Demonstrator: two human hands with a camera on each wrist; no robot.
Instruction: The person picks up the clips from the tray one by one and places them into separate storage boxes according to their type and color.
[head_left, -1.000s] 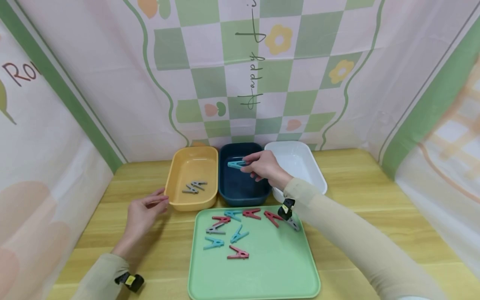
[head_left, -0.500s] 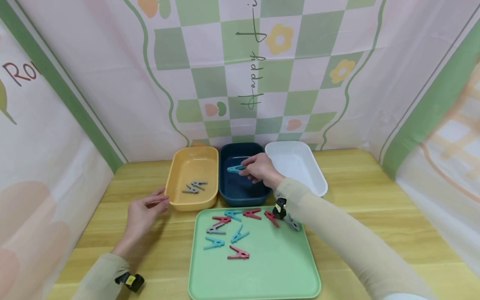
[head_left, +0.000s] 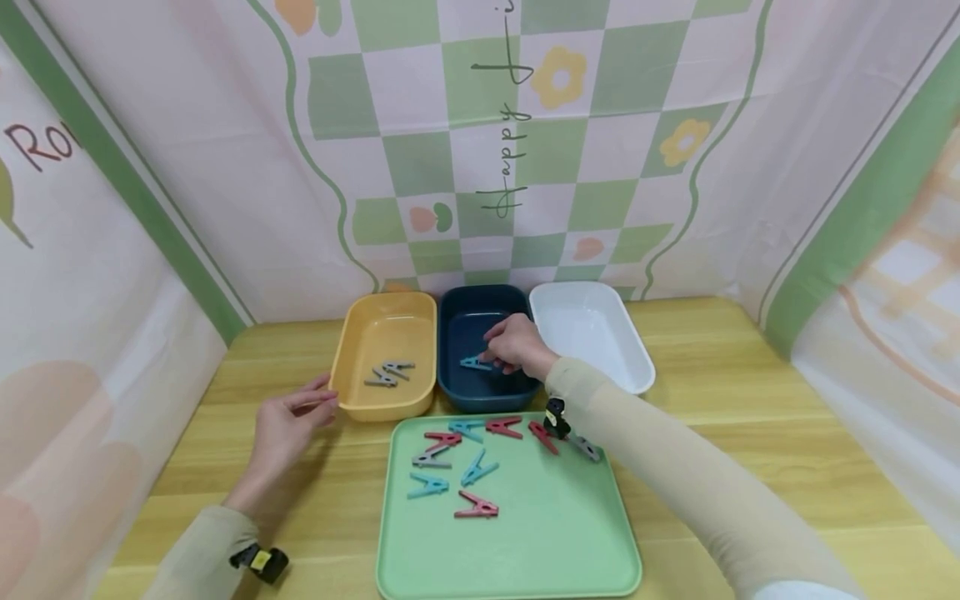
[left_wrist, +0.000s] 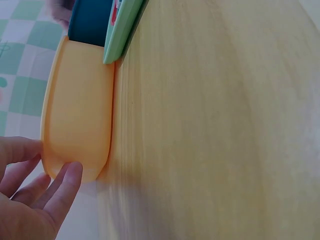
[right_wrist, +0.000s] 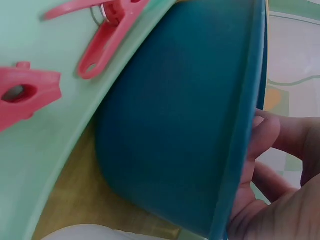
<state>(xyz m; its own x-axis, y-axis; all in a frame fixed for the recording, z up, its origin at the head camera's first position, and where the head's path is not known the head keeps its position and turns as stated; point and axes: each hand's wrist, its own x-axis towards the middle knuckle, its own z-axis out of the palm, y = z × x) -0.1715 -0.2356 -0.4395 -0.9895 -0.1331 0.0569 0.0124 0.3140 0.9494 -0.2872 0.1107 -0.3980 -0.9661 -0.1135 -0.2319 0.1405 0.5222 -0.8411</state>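
Observation:
My right hand (head_left: 517,346) is down inside the dark blue bin (head_left: 480,398). A light blue clothespin (head_left: 472,363) lies low in that bin beside the thumb, and the thumb and index finger stand apart. The rim hides the fingertips in the right wrist view. My left hand (head_left: 292,421) rests with fairly straight fingers against the near left corner of the yellow bin (head_left: 382,412), holding nothing. Two grey clothespins (head_left: 388,375) lie in the yellow bin. Several red, light blue and grey clothespins, among them a red clothespin (head_left: 477,506), lie on the green tray (head_left: 555,542).
A white bin (head_left: 592,333) stands right of the dark blue one, the three bins side by side. The green tray lies in front of them on the wooden table (head_left: 705,358). Patterned cloth (head_left: 487,167) hangs behind and at both sides.
My right hand has moved down and slightly nearer inside the dark blue bin, lowering the light blue clothespin, and its fingers have spread away from it. My left hand stays put.

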